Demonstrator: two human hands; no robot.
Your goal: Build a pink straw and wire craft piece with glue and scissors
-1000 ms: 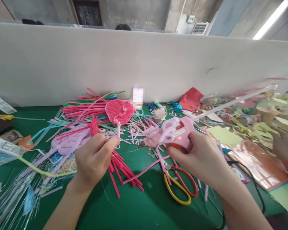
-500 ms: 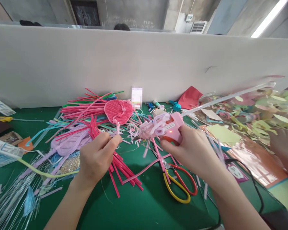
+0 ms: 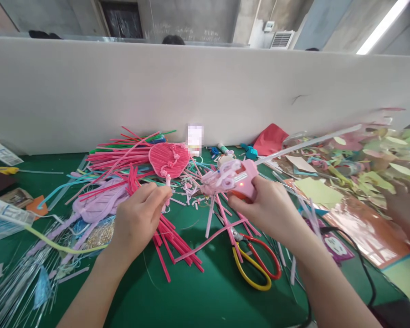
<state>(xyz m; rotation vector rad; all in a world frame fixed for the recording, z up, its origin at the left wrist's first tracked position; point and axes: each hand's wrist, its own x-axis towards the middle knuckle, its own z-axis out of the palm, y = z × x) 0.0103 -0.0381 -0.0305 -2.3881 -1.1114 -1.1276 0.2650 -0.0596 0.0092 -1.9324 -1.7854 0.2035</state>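
My left hand (image 3: 140, 218) is closed in a pinch around the lower end of a short pale pink pipe cleaner (image 3: 168, 181). Just behind it lies a round, fan-like pink piece (image 3: 160, 159) with a knotted pale pink trim. My right hand (image 3: 273, 207) grips a pink hot glue gun (image 3: 248, 180), its small lamp lit orange. A long whitish glue stick (image 3: 304, 146) sticks out of the gun's back. Loops of lilac pipe cleaner (image 3: 222, 175) cover the gun's front, so I cannot clearly see the nozzle, which points left towards my left hand.
Red-and-yellow-handled scissors (image 3: 254, 264) lie below the gun on the green table (image 3: 177, 300). Pink pipe cleaners (image 3: 177, 243) and a lilac fan shape (image 3: 100, 200) are at left. A black cord (image 3: 362, 264) runs at right. Another person's hand (image 3: 405, 205) is at the right edge, by paper leaves.
My left hand has shifted slightly left. The glue gun has moved a little left, and its glue stick's far end sits lower and further left. The other person's fingers have spread.
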